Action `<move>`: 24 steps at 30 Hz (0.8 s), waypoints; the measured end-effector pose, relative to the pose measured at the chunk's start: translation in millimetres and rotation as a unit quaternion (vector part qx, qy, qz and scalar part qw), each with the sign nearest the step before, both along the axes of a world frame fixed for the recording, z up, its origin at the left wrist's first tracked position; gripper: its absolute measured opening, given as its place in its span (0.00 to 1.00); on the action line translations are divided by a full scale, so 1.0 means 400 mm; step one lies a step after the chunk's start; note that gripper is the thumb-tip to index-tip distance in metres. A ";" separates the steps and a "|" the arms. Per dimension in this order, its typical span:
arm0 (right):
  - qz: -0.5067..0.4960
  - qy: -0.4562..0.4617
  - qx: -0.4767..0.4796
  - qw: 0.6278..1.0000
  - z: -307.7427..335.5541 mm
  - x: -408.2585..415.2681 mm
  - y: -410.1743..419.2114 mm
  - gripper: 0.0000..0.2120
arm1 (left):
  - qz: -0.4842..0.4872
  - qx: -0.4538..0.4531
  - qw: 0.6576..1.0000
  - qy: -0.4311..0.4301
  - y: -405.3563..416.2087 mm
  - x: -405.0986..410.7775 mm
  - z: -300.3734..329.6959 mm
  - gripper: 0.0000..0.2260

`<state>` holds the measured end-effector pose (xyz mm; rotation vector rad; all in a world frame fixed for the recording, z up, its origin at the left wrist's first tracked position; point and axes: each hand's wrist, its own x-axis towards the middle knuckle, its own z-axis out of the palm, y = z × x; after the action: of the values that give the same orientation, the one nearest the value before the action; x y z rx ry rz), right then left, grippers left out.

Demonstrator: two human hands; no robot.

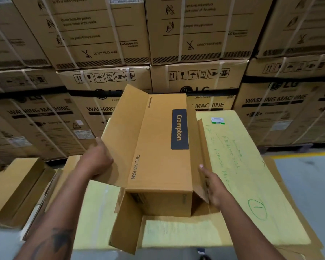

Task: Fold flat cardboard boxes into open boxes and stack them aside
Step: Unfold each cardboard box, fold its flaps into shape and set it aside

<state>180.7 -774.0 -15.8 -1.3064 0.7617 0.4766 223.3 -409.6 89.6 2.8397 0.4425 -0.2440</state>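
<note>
The Crompton ceiling fan box [159, 147] is held above the yellow sheet [251, 175]. The left hand [97, 159] grips the long side flap [120, 132]; right-hand fingers [204, 170] lie straight against the right wall. Uneven pressure may collapse the box.

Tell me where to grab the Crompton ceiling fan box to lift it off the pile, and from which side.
Take the Crompton box by its two long side walls, one hand from each side, near the middle of its length. It lies lengthwise away from the person, and its end flaps hang loose, so they would likely bend. The left hand already holds the left long flap; the right hand rests at the right flap.
</note>
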 end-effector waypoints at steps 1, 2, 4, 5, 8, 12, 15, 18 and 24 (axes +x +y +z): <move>-0.003 0.000 0.011 1.000 0.005 0.006 -0.010 0.34 | -0.027 0.096 0.995 -0.018 -0.043 0.002 -0.014 0.40; 0.000 -0.002 0.009 1.000 0.009 0.011 -0.020 0.36 | -0.075 0.146 0.986 -0.041 -0.098 -0.003 -0.027 0.40; -0.010 -0.028 -0.055 0.998 0.028 0.019 -0.043 0.36 | -0.234 0.093 0.967 -0.047 -0.217 -0.023 -0.065 0.38; -0.024 -0.053 -0.097 0.994 0.056 0.019 -0.053 0.31 | -0.305 0.017 0.952 -0.006 -0.274 -0.033 -0.084 0.39; -0.017 -0.123 -0.203 0.971 0.176 0.015 -0.099 0.17 | -0.373 -0.065 0.923 0.069 -0.372 -0.042 -0.134 0.55; 0.062 -0.228 -0.267 0.934 0.320 0.035 -0.068 0.09 | -0.389 -0.035 0.919 0.059 -0.383 -0.032 -0.176 0.66; 0.091 -0.291 -0.257 0.917 0.349 0.053 0.072 0.16 | -0.381 -0.092 0.919 0.040 -0.378 -0.025 -0.177 0.64; 0.081 -0.318 -0.191 0.925 0.335 0.063 0.147 0.22 | -0.366 -0.172 0.915 -0.005 -0.414 -0.032 -0.173 0.52; 0.007 -0.252 -0.042 0.967 0.128 0.084 0.046 0.24 | -0.375 -0.147 0.912 -0.076 -0.482 -0.093 -0.164 0.39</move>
<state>214.4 -755.5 35.3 -1.4345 0.3481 0.1089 186.1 -602.5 24.0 2.5588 -0.6831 -0.2001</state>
